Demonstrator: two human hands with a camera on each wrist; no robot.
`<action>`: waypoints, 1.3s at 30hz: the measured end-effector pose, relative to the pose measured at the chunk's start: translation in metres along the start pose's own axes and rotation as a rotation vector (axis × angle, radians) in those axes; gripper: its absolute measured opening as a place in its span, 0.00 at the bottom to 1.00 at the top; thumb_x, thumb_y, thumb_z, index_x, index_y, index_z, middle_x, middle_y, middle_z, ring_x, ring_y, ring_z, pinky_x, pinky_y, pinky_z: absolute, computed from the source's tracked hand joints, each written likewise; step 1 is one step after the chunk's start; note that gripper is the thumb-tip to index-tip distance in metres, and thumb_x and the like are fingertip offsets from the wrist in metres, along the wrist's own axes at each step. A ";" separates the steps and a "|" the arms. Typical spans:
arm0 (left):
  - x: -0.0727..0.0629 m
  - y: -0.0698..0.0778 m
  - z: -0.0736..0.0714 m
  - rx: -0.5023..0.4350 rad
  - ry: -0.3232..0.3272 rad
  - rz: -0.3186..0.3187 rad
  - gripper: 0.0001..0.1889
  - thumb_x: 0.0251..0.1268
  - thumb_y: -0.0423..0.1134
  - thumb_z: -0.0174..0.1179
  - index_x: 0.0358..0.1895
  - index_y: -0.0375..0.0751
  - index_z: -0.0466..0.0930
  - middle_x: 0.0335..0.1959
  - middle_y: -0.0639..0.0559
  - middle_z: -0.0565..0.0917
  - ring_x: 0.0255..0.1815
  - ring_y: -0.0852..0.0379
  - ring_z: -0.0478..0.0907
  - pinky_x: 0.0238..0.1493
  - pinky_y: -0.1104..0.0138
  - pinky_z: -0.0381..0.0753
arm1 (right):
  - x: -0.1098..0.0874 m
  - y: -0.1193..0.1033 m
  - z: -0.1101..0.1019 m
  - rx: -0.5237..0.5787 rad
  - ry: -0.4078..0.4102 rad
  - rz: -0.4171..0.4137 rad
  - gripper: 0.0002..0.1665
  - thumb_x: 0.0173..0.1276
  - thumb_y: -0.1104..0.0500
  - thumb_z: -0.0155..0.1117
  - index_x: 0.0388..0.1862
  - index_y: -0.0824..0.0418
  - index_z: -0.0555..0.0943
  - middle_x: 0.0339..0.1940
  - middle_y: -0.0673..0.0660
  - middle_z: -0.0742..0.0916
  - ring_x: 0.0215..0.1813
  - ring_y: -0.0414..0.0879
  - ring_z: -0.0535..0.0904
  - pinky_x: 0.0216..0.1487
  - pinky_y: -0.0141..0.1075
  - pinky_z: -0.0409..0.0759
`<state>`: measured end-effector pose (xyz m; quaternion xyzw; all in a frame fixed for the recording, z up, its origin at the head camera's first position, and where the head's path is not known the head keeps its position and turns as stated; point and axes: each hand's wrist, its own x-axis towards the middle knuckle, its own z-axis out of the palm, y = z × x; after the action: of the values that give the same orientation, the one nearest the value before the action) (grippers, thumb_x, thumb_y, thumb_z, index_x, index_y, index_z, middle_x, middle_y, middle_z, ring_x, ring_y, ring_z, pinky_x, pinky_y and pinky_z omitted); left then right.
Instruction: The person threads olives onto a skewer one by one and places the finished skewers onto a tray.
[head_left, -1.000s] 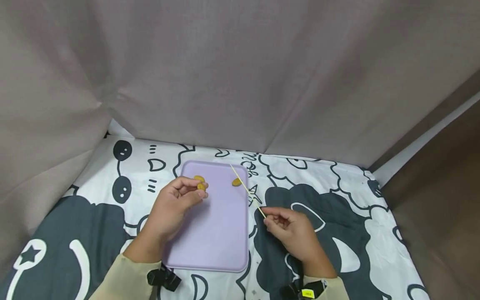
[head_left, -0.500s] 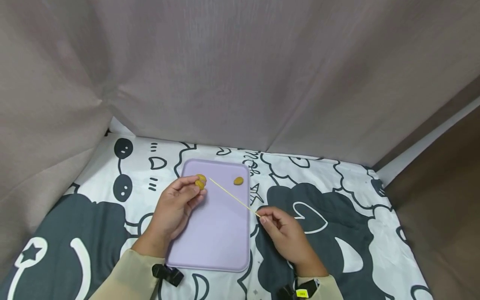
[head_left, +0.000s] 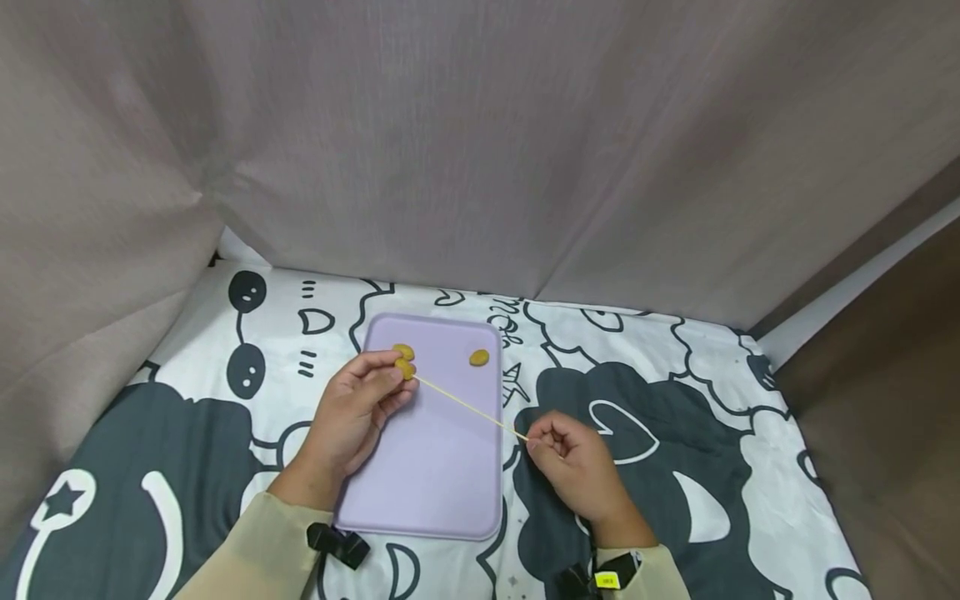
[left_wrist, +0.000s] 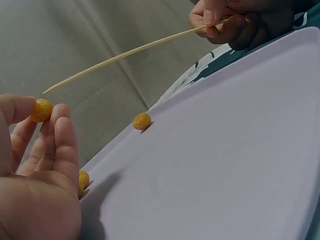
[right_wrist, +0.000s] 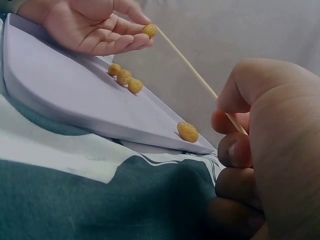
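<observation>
Over the far left part of a lilac tray [head_left: 427, 483], my left hand [head_left: 348, 417] pinches a small wrinkled yellow-orange fruit [left_wrist: 41, 110] between thumb and fingertips. My right hand [head_left: 573, 462], off the tray's right side, pinches a thin wooden skewer [right_wrist: 192, 70] near one end. The skewer slants up towards the left, its pointed tip right at the held fruit. On the tray beyond the left hand, three more such fruits [right_wrist: 123, 76] sit in a row, partly hidden in the head view. A separate fruit [head_left: 478, 357] lies near the far right corner.
The tray rests on a white cloth [head_left: 281, 375] printed with dark cartoon figures. Grey-brown fabric [head_left: 480, 150] hangs behind and at the left, with a darker brown panel [head_left: 885, 433] at the right. Both wrists wear black camera mounts [head_left: 339, 546].
The skewer has swung leftward from pointing at the tray's far right, and its tip now meets the fruit in my left hand. Both hands have shifted only slightly.
</observation>
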<state>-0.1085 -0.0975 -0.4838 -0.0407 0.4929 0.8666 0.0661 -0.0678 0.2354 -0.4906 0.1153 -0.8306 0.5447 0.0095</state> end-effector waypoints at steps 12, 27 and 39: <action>-0.001 -0.002 -0.001 -0.002 -0.026 0.003 0.12 0.84 0.27 0.60 0.63 0.37 0.80 0.62 0.46 0.89 0.49 0.56 0.94 0.56 0.67 0.95 | 0.000 0.001 -0.001 -0.030 -0.006 -0.018 0.14 0.71 0.72 0.71 0.35 0.53 0.85 0.22 0.46 0.77 0.22 0.34 0.68 0.21 0.32 0.71; 0.000 -0.004 0.001 0.065 -0.031 0.030 0.18 0.83 0.25 0.57 0.68 0.19 0.80 0.62 0.49 0.79 0.45 0.58 0.85 0.50 0.70 0.91 | 0.000 0.003 -0.002 -0.032 -0.010 0.004 0.13 0.73 0.71 0.71 0.36 0.52 0.85 0.22 0.47 0.77 0.22 0.36 0.70 0.22 0.32 0.71; -0.002 -0.002 0.002 0.102 -0.034 0.025 0.15 0.85 0.29 0.54 0.61 0.31 0.88 0.49 0.52 0.83 0.40 0.59 0.83 0.46 0.69 0.89 | 0.001 0.001 -0.001 -0.057 -0.023 0.012 0.13 0.73 0.69 0.72 0.35 0.50 0.85 0.22 0.47 0.77 0.23 0.37 0.70 0.22 0.33 0.72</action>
<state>-0.1064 -0.0946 -0.4838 -0.0163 0.5357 0.8417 0.0655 -0.0696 0.2368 -0.4910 0.1166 -0.8464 0.5196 -0.0001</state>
